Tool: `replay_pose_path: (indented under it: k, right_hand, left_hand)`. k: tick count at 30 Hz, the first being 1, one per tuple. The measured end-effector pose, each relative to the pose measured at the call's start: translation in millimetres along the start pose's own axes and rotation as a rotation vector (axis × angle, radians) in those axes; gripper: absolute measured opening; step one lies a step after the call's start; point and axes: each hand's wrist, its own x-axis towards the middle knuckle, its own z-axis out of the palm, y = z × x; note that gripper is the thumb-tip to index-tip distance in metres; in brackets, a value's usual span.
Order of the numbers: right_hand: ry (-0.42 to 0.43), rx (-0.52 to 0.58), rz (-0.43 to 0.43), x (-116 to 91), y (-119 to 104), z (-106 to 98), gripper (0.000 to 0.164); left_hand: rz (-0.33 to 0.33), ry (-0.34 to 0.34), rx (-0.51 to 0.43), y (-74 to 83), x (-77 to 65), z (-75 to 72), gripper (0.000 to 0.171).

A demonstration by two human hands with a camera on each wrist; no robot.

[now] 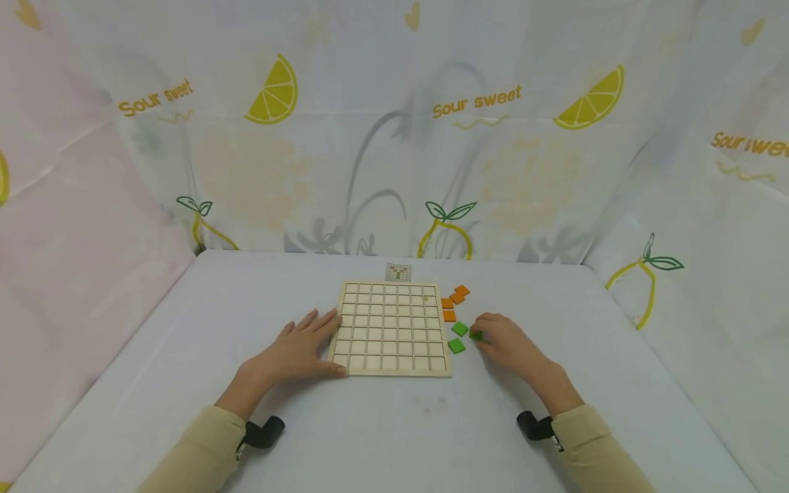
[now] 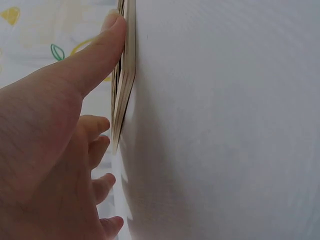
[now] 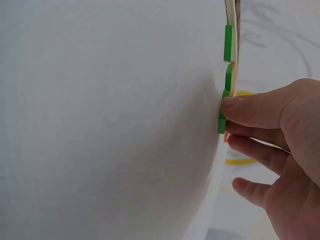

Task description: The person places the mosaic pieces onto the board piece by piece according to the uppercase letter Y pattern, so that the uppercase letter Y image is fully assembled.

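A square wooden grid board [image 1: 391,329] with bare cells lies on the white table. Along its left side rests my left hand [image 1: 302,349], fingers spread and straight, with the thumb on the front left corner; the left wrist view shows that thumb [image 2: 102,52] against the board's edge. To the right of the board, my right hand [image 1: 508,344] pinches a green square tile [image 1: 476,335] between thumb and fingers, at the table surface. Two more green tiles [image 1: 459,329] lie between that hand and the board. In the right wrist view the pinched tile [image 3: 222,125] is partly covered by the thumb.
Several orange square tiles [image 1: 449,315] lie by the board's upper right side, some touching each other. Behind the board is a small printed grid card [image 1: 398,272] with a coloured pattern. A lemon-print cloth [image 1: 382,150] hangs around the back and sides of the table.
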Motion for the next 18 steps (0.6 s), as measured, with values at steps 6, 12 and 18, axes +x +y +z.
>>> replay_pose_path:
  k: [6, 12, 18]
  right_hand:
    - [-0.005, 0.005, 0.009, 1.9, -3.5, -1.1, 0.014]
    - [-0.004, -0.008, 0.035, 4.4, -6.7, -1.8, 0.014]
    - [-0.026, -0.032, 0.073, 7.1, -7.6, -1.3, 0.015]
  left_hand:
    - [-0.002, -0.013, -0.003, 0.9, -0.3, -0.6, 0.108]
    - [-0.006, -0.019, -0.008, 4.2, -1.4, -3.6, 0.108]
    - [-0.008, -0.024, -0.01, 6.4, -3.2, -5.7, 0.107]
